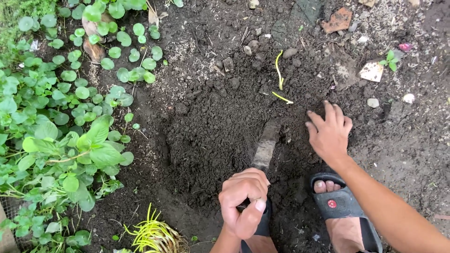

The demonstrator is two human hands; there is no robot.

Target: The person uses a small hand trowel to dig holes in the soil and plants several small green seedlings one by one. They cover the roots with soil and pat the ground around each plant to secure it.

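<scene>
My left hand (243,199) is closed around the handle of a soil-caked digging blade (265,145), whose tip points into the loose dark soil (211,126). Further right, my right hand (329,133) lies flat with fingers spread on the soil, holding nothing. A thin yellow-green shoot (280,75) lies on the soil beyond the blade. My foot in a black sandal (340,201) stands just below the right hand.
Round-leaved green plants (61,117) cover the left side. A bundle of yellow-green stalks (152,234) lies at the bottom, left of my left hand. Small stones, a brick shard (338,19) and a pale flat fragment (372,71) dot the far ground.
</scene>
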